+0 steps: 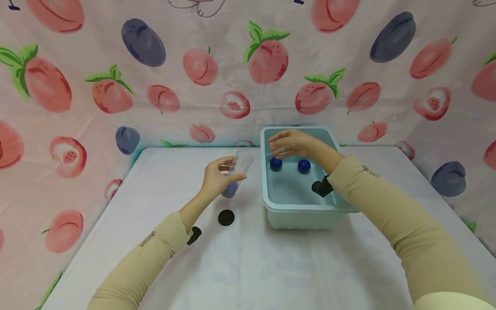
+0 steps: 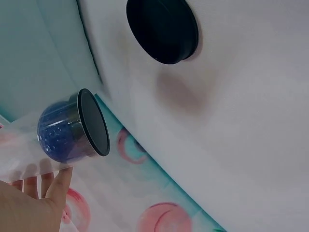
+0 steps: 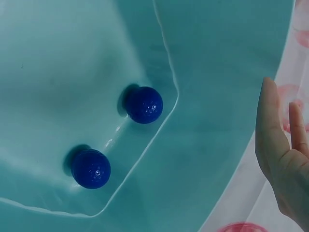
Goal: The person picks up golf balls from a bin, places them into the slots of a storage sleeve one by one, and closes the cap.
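Observation:
My left hand (image 1: 217,176) grips a clear cylindrical container (image 1: 244,162), which tilts with its top leaning right. Inside it, a blue ball (image 2: 57,133) lies at the dark-based end (image 2: 94,122). Below that hand, a round black lid (image 1: 226,217) rests on the table. My right hand (image 1: 292,143) is over the far left part of a light blue basin (image 1: 302,207), fingers loosely bent with nothing held. Two shiny dark blue balls, one on the left (image 1: 276,164) and one on the right (image 1: 304,166), lie in the basin. The right wrist view shows the hand (image 3: 286,150) beside the basin's rim.
A white cloth covers the table (image 1: 248,267). Behind and beside it hangs a fruit-print curtain (image 1: 271,101), close to the basin's far edge. A thin white line (image 3: 140,159) runs round the basin's inside. Black wrist mounts show at the left (image 1: 194,236) and right (image 1: 322,187) sleeves.

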A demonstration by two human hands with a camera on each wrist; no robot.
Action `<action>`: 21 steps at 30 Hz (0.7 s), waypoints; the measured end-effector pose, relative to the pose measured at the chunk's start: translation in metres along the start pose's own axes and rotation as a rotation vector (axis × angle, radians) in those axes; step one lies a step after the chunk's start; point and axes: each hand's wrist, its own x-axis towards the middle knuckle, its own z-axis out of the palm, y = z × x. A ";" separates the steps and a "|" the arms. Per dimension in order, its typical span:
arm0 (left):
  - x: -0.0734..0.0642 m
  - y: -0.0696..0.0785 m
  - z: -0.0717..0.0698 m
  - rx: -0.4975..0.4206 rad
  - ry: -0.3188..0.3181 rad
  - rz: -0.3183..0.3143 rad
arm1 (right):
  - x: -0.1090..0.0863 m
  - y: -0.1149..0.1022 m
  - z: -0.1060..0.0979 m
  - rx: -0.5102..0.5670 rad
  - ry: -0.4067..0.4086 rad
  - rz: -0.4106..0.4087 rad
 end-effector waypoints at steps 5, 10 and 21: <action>-0.002 -0.001 -0.005 -0.010 0.002 -0.007 | 0.007 0.004 -0.005 -0.003 -0.008 -0.002; -0.004 -0.001 -0.009 -0.003 0.006 -0.027 | 0.012 0.006 -0.008 0.001 -0.006 0.014; -0.007 -0.006 -0.017 0.006 0.017 -0.060 | 0.025 0.013 -0.013 -0.047 0.002 0.031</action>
